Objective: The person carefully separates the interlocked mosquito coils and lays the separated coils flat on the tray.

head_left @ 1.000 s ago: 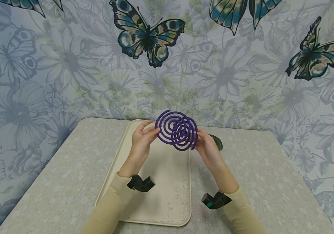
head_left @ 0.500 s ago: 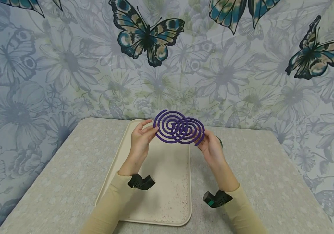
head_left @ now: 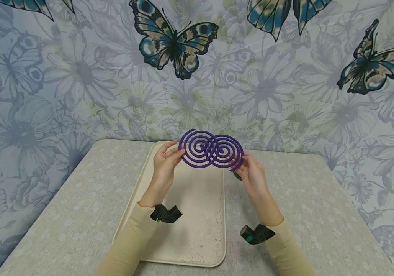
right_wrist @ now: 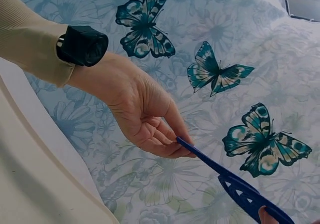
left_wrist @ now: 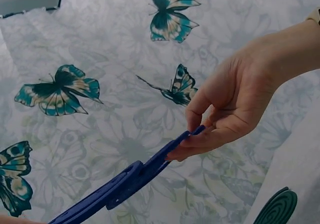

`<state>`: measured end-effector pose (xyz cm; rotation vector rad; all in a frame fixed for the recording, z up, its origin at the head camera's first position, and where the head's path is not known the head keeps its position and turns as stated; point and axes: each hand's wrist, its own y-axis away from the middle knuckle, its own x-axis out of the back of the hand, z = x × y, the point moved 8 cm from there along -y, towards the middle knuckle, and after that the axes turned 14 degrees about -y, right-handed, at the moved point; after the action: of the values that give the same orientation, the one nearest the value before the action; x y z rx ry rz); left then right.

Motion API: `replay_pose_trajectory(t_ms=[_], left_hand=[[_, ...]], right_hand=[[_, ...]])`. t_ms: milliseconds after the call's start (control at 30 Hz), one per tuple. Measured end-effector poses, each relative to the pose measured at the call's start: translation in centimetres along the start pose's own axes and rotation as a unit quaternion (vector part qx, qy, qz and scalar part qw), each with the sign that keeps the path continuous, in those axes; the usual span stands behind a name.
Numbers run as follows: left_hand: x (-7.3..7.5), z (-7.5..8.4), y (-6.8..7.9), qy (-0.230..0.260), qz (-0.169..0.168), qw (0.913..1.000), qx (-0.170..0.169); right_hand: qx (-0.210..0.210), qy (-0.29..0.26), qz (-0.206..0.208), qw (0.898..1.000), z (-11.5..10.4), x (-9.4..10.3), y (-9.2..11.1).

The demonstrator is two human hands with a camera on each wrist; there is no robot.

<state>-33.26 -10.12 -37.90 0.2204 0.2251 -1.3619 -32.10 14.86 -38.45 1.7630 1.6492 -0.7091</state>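
Two purple mosquito coils, the left coil [head_left: 201, 147] and the right coil [head_left: 222, 150], are held up above the far part of the tray. Their outer rings overlap in the middle. My left hand [head_left: 163, 165] pinches the left coil's outer edge between thumb and fingers. On the other side, my right hand [head_left: 256, 176] pinches the right coil by its outer edge. In the left wrist view the right hand [left_wrist: 245, 99] holds the coils [left_wrist: 125, 184], seen nearly edge-on. The right wrist view has the left hand [right_wrist: 147, 114] at the upper end of the coils [right_wrist: 240, 184].
Beneath the hands lies a cream tray [head_left: 197, 230] with brownish specks near its right edge. A green spiral coil [left_wrist: 277, 206] lies on the table [head_left: 307, 207] to the right of the tray, mostly hidden by my right hand in the head view. Behind hangs a butterfly-patterned cloth [head_left: 265, 88].
My right hand has moved right, sliding the right coil outward and tilting it up, so the two spirals overlap less. The left hand has shifted slightly left with its coil.
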Motion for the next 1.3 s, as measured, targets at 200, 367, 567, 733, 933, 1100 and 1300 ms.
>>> replay_pose_trajectory(t_ms=[200,367,567,733,933,1100,1300], left_hand=[[0.7,-0.3,-0.5,0.000,0.010,0.9999,0.007],[1.5,-0.4,-1.2,0.004,0.029,0.9996,0.008],[3.1,-0.9,-2.0,-0.006,0.057,0.9983,0.007],[4.5,-1.7,-3.0,-0.020,0.087,0.9960,0.007],[6.0,-3.2,-4.1,-0.033,0.116,0.9926,0.011],[7.0,-4.8,-5.0,-0.045,0.134,0.9897,0.021],[8.2,-6.7,-5.8,-0.069,0.156,0.9850,0.022]], right_hand=[[-0.001,0.023,-0.002,1.000,-0.3,-0.1,0.0],[-0.002,0.017,0.000,1.000,-0.5,0.0,0.0],[0.003,0.025,0.002,1.000,-0.7,0.1,-0.1],[0.001,0.031,0.007,0.999,-0.5,0.4,-0.2],[-0.009,0.035,0.003,0.999,-0.2,0.5,-0.3],[-0.011,0.048,-0.001,0.999,0.3,0.6,-0.6],[-0.015,0.061,0.004,0.998,0.8,0.8,-0.8]])
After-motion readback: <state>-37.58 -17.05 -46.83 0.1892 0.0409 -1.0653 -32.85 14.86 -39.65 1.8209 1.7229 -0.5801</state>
